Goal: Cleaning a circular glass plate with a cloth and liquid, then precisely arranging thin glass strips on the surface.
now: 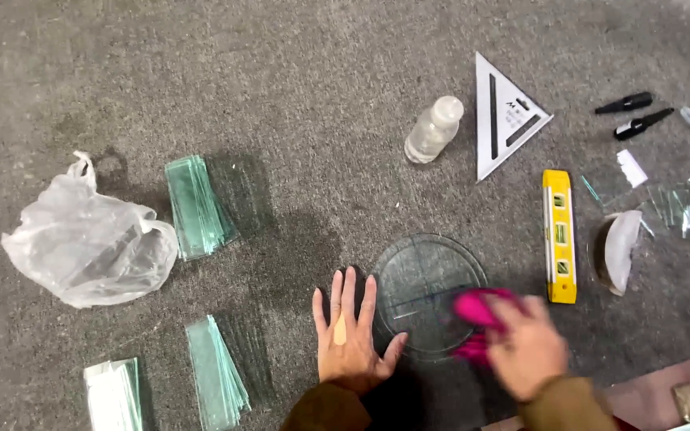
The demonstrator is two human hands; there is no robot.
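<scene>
My left hand (350, 337) lies flat on the grey carpeted surface (297, 88), fingers spread and empty, its thumb just touching the near-left rim of the round clear glass disc (421, 275) that rests in front of me. My right hand (525, 346) is clenched around a bright pink cloth (477, 310), which presses on the disc's right side; the hand is blurred, so I cannot tell how firmly the fingers bite. The disc carries faint crossing lines and sits loose on the surface, with only my left thumb beside it. The risk I see is the glass sliding or tipping under the cloth if I bear down near the rim (an unsupported edge could chip or crack), and a bare thumb against that edge could get cut. To the right, close by, lies a yellow spirit level (559, 235), and a shove that way could knock the disc into it. Further off are a small clear plastic bottle (434, 129), a white triangular square (505, 116), stacks of greenish rectangular glass strips (198, 206) and a crumpled white plastic bag (89, 239), all well apart from my hands.
</scene>
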